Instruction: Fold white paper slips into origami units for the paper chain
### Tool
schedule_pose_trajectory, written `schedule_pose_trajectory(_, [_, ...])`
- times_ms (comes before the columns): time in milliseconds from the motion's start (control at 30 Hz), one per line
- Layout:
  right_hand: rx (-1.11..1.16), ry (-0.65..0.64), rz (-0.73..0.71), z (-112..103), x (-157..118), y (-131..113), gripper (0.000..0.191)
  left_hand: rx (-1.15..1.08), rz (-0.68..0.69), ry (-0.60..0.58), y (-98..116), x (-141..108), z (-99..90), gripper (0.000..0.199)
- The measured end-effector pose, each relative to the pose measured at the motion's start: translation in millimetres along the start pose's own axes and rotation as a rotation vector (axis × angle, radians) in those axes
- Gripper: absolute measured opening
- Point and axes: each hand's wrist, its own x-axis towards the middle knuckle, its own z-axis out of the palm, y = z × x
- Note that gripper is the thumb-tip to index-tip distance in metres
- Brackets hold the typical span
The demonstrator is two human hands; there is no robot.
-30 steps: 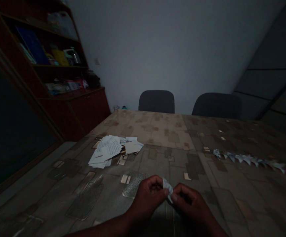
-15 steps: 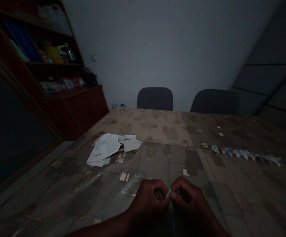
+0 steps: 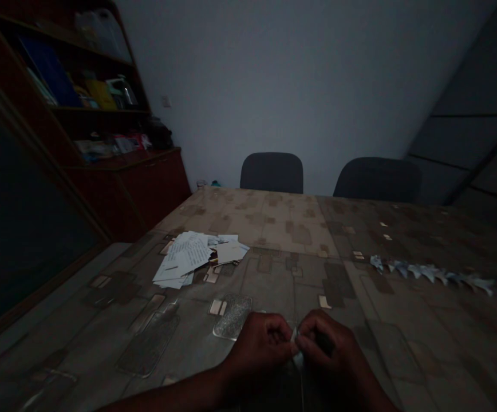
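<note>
My left hand (image 3: 263,341) and my right hand (image 3: 329,343) meet close together above the near part of the table. Between their fingertips is a small white piece of paper (image 3: 295,336), pinched from both sides and mostly covered by the fingers. Beyond my hands to the left lies a loose pile of printed paper pieces (image 3: 188,257). Over on the right, several small folded paper shapes (image 3: 429,272) lie in a row.
A patterned cloth covers the table (image 3: 283,217). Two dark chairs (image 3: 271,171) stand behind its far edge, near a pale wall. To the left is a dark red cabinet (image 3: 145,183) with filled shelves. The room is dim.
Both hands remain pinched together on the small paper, with the fingers shifting slightly and the paper turned more upright. The whole view has moved a little.
</note>
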Motion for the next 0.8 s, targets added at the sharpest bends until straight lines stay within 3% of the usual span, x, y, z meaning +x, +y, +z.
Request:
schedule_pose_trajectory(200, [0.14,0.069,0.155,1.8,0.6,2.0,0.02,-0.119,-0.012,-0.007,3.3,1.0,0.2,0.016])
schedule_pose_trajectory(633, [0.295,0.073,0.237,2.8,-1.8,4.8,0.03,-0.308,-0.083,0.12,0.3,9.0,-1.3,0.026])
schedule_pose_trajectory(800, [0.22,0.045,0.186,7.7,-2.3,6.4,0.026,-0.251,-0.009,0.137,0.2,5.1,2.2,0.015])
